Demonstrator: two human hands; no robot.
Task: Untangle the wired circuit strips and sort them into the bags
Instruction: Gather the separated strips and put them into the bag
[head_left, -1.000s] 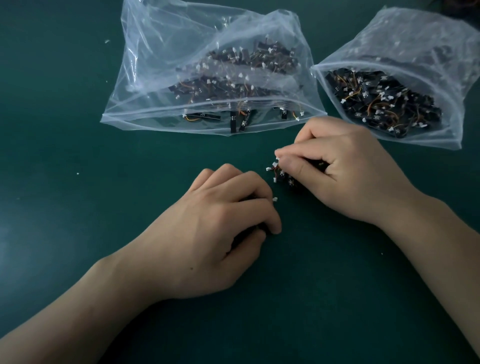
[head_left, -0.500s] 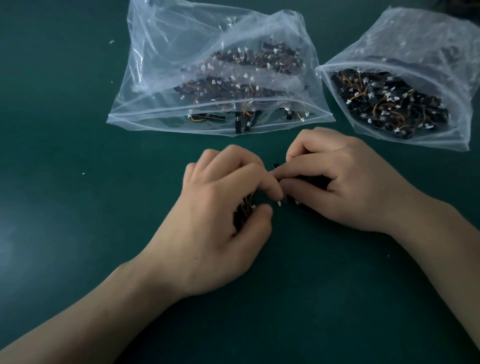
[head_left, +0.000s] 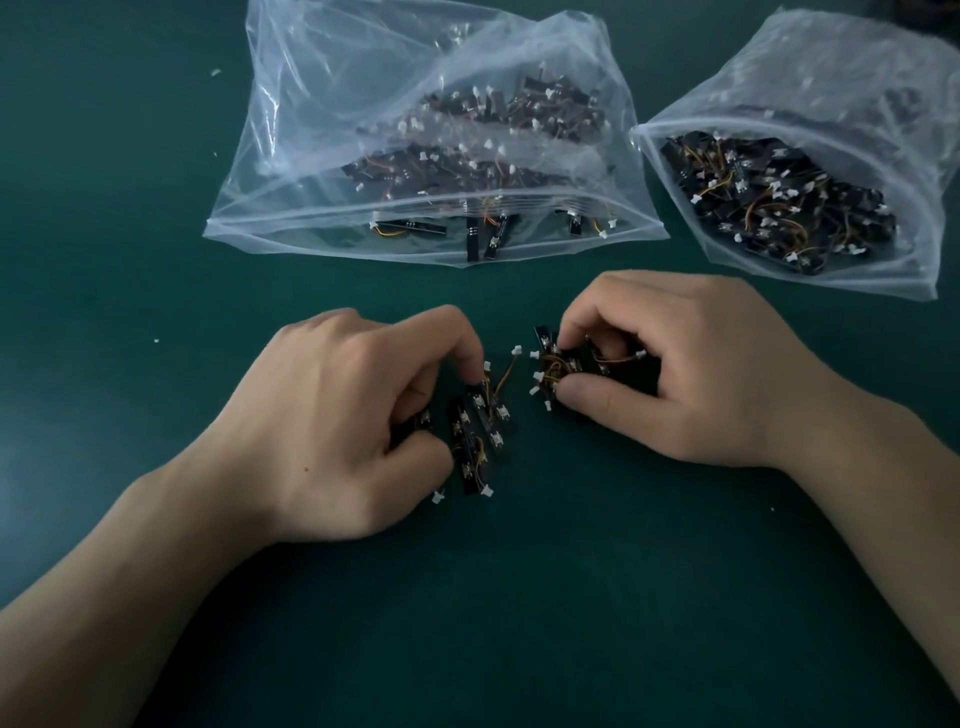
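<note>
Head view: your L hand (head_left: 332, 415) pinched the left bunch (head_left: 480, 436) of circuit strips betw thumb and forefinger, other fingers curled. The strips were short and black, w/ small white plugs and orange-yellow wires, fanned out just right of that hand on the green table (head_left: 519, 623). Your R hand (head_left: 691, 374) gripped the right bunch (head_left: 566, 364), thumb on the near side and fingers curled over it, white plugs sticking out toward the L hand. The bunches sat near each other; couldn't tell if they were joined. Beyond the L hand lay a clear bag (head_left: 322, 104), and beyond the R hand a second bag (head_left: 831, 78), both holding similar strips.
</note>
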